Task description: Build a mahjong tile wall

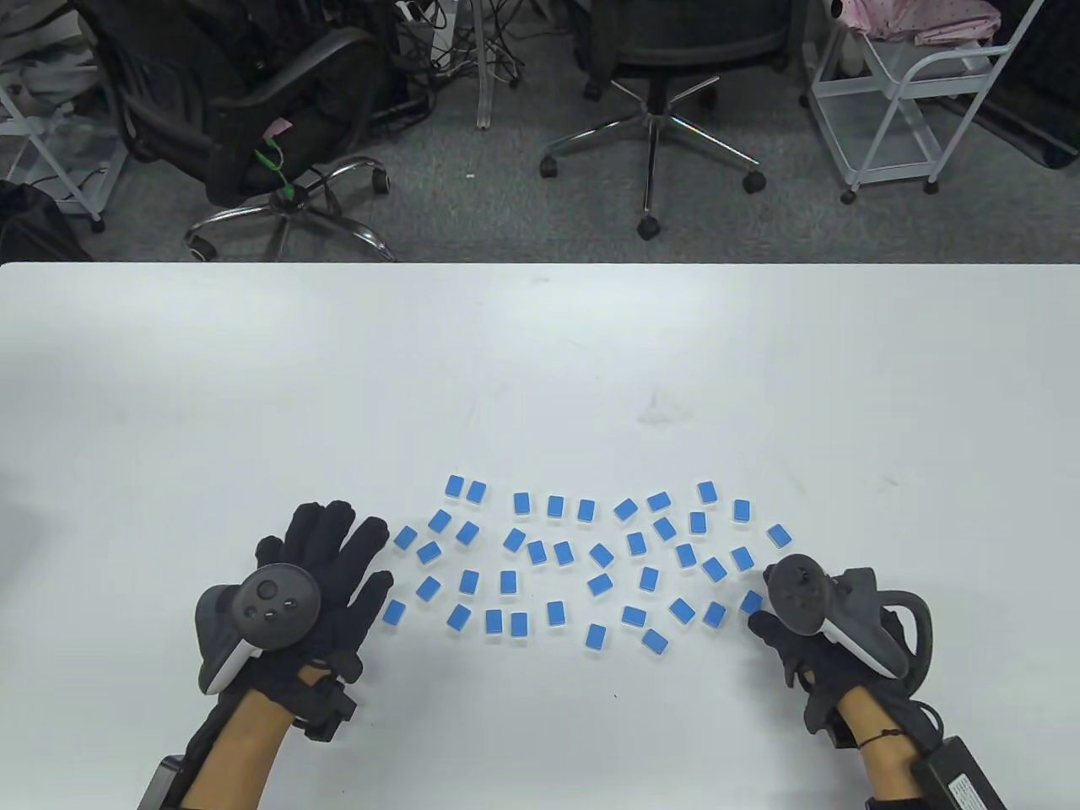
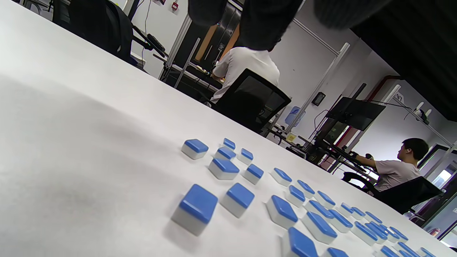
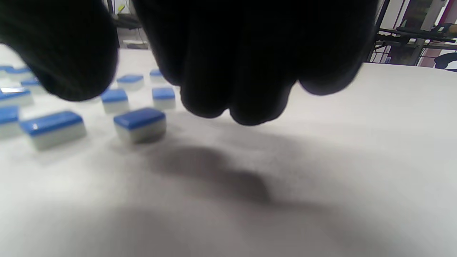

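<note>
Blue-backed mahjong tiles (image 1: 564, 553) lie scattered face down, single layer, on white table (image 1: 540, 354) between both hands. Table view: left hand (image 1: 325, 574) flat, fingers spread, holding nothing; right hand (image 1: 793, 624) at scatter's right edge, grip unclear. Left wrist view: tiles (image 2: 282, 210) apart, none stacked. Right wrist view: fingers (image 3: 250, 71) curled together above table, beside nearest tile (image 3: 140, 124), not touching.

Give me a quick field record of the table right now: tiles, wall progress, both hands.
tiles: mahjong tiles, scattered singly, blue backs up, on the white table
wall: none yet; no row or stack visible
left hand: left hand, fingers spread, at the left edge of the scatter, holding nothing
right hand: right hand, fingers curled, at the right edge; grip unclear
</note>
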